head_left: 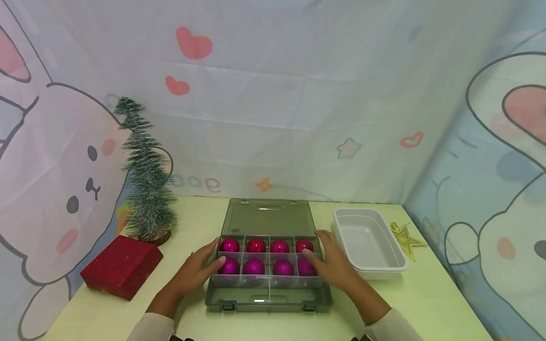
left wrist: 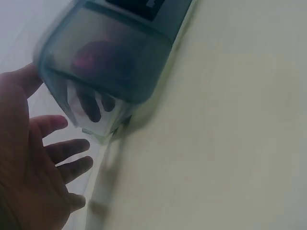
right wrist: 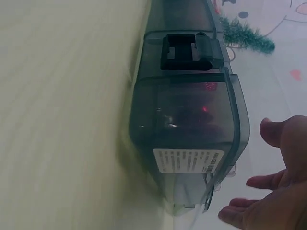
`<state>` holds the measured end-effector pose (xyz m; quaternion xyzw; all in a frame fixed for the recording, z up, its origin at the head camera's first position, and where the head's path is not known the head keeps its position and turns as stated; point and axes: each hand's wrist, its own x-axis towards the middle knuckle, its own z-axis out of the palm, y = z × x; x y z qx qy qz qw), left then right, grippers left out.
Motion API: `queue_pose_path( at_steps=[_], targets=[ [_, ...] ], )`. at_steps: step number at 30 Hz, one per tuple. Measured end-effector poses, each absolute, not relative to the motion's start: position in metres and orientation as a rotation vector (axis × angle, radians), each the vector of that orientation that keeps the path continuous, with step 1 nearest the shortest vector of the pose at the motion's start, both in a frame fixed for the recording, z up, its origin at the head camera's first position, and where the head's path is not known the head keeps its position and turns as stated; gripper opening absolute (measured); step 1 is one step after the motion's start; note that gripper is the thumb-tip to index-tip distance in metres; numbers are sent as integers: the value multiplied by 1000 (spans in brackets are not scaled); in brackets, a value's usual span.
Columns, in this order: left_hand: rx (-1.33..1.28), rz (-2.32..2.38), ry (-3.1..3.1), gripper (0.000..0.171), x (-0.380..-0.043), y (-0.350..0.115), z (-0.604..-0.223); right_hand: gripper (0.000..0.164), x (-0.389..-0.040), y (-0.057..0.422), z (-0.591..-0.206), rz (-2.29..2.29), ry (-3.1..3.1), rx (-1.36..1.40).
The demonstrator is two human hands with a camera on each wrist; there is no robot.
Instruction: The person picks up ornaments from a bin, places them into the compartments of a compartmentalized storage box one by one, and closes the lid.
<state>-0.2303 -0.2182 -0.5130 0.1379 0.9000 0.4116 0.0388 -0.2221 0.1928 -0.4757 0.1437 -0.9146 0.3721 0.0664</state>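
A grey see-through plastic case point(head_left: 237, 297) lies on the table, its lid point(head_left: 268, 221) folded back. Two rows of compartments hold shiny red and pink balls point(head_left: 256, 245) behind glittery purple balls point(head_left: 254, 266); the front compartments have no balls. My left hand point(head_left: 194, 270) is at the case's left side, thumb by the nearest purple ball. On the right side, my right hand point(head_left: 334, 260) has its thumb above the end balls. In the left wrist view the fingers point(left wrist: 72, 149) are spread beside the case wall. The right wrist view shows relaxed fingers point(right wrist: 266, 181) apart from the wall.
A small frosted artificial Christmas tree point(head_left: 149, 189) stands at the back left, with a red box point(head_left: 122, 266) before it. To the right is a white plastic tub point(head_left: 384, 271), and a gold star point(head_left: 407, 240) lies beyond it. A printed cloth point(head_left: 273, 104) hangs behind the table.
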Motion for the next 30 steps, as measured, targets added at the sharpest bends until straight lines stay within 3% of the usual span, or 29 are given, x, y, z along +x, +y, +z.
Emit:
queue_pose_path(
  at_steps=[14,30],
  targets=[
    [386,1438,2680,75,-261,-219,-528,82,-249,190,-496,1302,-2832,117],
    [398,1515,2591,75,-271,-215,-529,77,-261,198,-520,1645,-2681,58]
  ],
)
